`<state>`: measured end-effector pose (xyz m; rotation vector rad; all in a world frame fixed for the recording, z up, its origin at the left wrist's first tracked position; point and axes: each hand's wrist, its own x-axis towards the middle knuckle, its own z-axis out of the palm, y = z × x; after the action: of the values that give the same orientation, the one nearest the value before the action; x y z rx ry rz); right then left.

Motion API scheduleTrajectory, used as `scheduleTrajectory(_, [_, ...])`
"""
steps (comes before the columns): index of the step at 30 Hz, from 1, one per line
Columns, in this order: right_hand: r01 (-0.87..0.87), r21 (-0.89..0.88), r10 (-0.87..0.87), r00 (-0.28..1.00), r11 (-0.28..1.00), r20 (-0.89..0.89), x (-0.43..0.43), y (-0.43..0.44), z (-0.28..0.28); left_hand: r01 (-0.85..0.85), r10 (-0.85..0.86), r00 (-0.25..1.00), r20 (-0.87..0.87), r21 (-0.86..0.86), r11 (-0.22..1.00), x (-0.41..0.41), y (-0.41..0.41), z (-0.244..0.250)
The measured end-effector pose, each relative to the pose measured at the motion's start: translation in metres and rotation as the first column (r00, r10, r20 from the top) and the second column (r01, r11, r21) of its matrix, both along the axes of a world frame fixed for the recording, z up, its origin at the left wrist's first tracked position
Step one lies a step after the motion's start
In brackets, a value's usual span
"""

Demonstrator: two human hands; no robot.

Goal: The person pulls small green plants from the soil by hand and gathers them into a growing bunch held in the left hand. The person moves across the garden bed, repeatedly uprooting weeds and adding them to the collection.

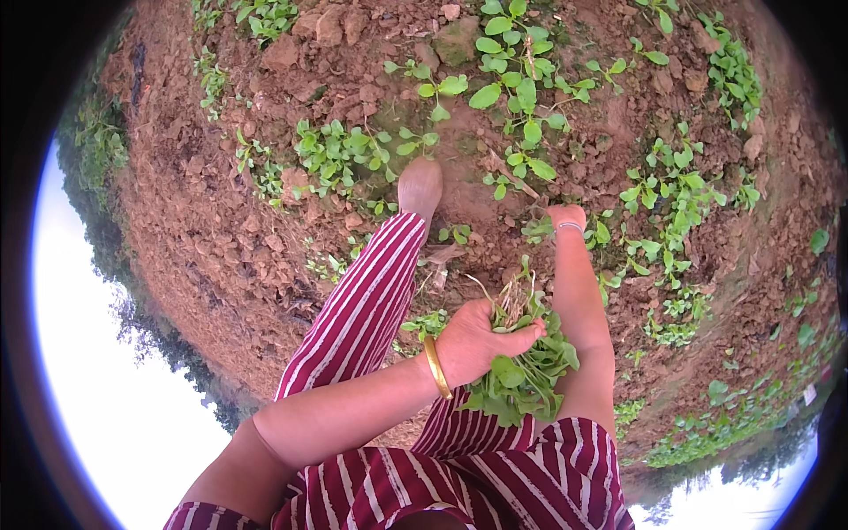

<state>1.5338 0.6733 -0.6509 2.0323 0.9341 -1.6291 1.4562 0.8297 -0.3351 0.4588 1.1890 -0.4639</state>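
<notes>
My left hand [478, 339], with a gold bangle [437, 368] at its wrist, is closed around a bunch of uprooted leafy green seedlings [527, 391]. Pale thin roots stick up past the thumb, and the leaves hang down over my lap. Farther out, my right hand [567, 214] reaches down to the soil beside a small seedling [538, 229]. A silver bracelet [568, 226] circles that wrist. Its fingers are mostly hidden, so whether they grip a plant cannot be told.
Reddish-brown cloddy soil [218, 265] surrounds me. Seedling clumps grow ahead [520, 73], to the left [341, 156] and to the right [679, 199]. My foot [421, 182] rests on the ground near the left clump. A dry stick [513, 173] lies near my right hand.
</notes>
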Motion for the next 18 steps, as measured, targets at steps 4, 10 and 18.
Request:
scheduleTrajectory(4, [0.208,-0.122,-0.209,0.978,0.97,0.01,0.001,0.001,-0.012,0.036,-0.035,0.999,-0.021,0.019,0.999,-0.003,-0.002,-0.002])
scheduleTrajectory(10, [0.06,0.028,-0.055,0.987,0.998,-0.154,0.006,-0.093,-0.095,0.044,-0.044,0.999,0.026,-0.038,0.998,0.008,-0.005,-0.002])
scheduleTrajectory(18, [0.805,-0.457,-0.908,0.418,0.379,-0.017,0.044,-0.012,0.02,0.117,-0.115,0.993,-0.036,0.069,0.991,0.0,-0.01,-0.003])
